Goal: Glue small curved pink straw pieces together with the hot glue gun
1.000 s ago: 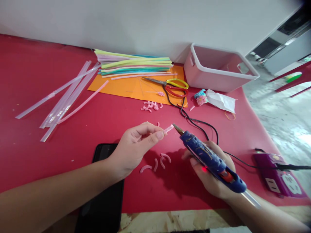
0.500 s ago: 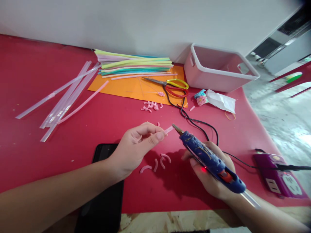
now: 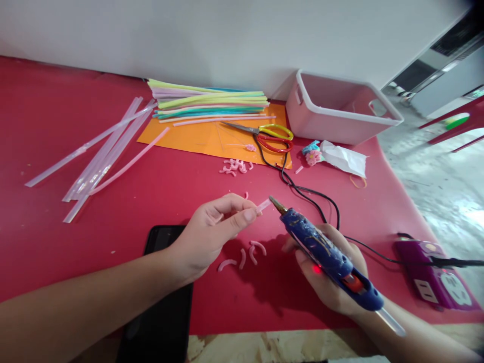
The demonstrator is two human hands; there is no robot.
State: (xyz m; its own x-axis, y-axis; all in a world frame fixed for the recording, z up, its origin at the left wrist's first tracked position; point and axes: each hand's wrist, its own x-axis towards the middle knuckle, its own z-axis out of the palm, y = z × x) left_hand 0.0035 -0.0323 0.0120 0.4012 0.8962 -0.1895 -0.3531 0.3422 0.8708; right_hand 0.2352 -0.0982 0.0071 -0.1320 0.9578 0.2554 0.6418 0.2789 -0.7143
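My left hand (image 3: 215, 227) pinches a short, pale pink, see-through stick (image 3: 264, 204) between thumb and fingertips. My right hand (image 3: 333, 277) is wrapped around a blue hot glue gun (image 3: 321, 247). Its metal nozzle meets, or nearly meets, the free end of the stick. A red light glows on the gun, and a clear glue stick (image 3: 391, 321) protrudes from its back. Below my left hand lie several curved pink fuzzy pieces (image 3: 242, 258). More short pink pieces (image 3: 235, 166) sit in a small pile beyond it.
Colourful pipe cleaners (image 3: 212, 103) and scissors (image 3: 264, 133) lie on an orange sheet (image 3: 181, 143). Long glue sticks (image 3: 102, 151) are at left. A pink bin (image 3: 333, 121), fuzzy flowers (image 3: 313, 155), purple power strip (image 3: 427, 275), black cord (image 3: 302, 189) and phone (image 3: 159, 312) surround my hands.
Both hands stay almost where they were, the glue gun's nozzle still at the end of the stick. The whole view has shifted very slightly.
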